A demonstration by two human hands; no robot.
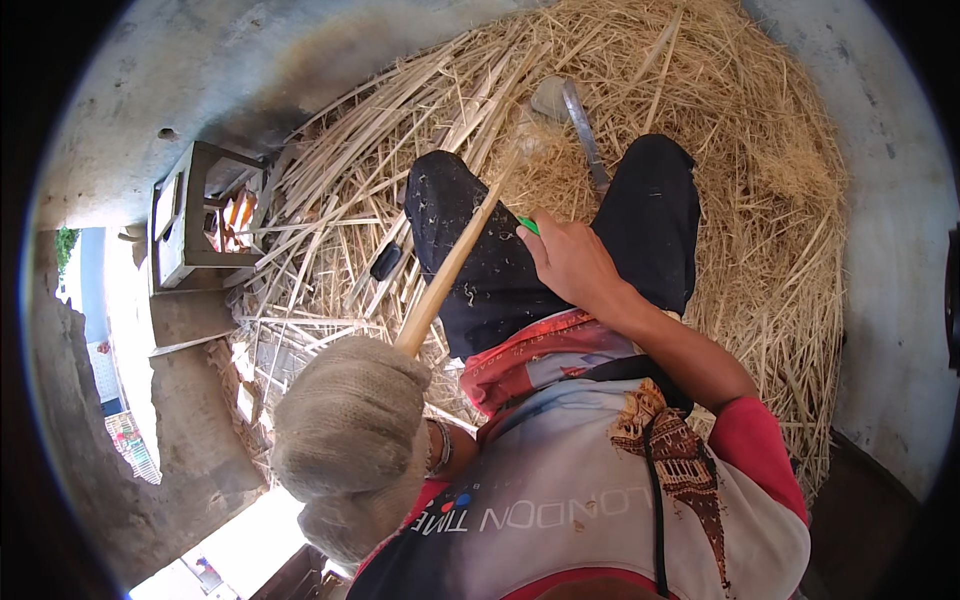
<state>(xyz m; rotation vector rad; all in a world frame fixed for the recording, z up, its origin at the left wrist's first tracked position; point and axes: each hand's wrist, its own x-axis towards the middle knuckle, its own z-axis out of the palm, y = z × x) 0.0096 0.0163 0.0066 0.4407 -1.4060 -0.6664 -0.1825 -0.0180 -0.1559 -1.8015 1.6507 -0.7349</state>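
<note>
My left hand (350, 420) wears a thick grey-beige knitted glove, bunched up toward the wrist. It is closed round the near end of a long pale bamboo strip (455, 265), which slants up and away over my left knee. My bare right hand (575, 262) is closed over my lap, beside the strip. A small bright green piece (528, 225) sticks out of its fingers on the strip's side; the rest of that object is hidden. Beyond, between my knees, a long metal blade (582, 130) lies next to a rounded grey stone (549, 98).
Shavings and thin straw-coloured strips (740, 130) cover the floor ahead and to the right. Longer split strips (370, 140) lie at the left, with a small black object (385, 261) among them. A wooden frame (195, 225) stands by the left wall. Concrete walls (880, 250) enclose the spot.
</note>
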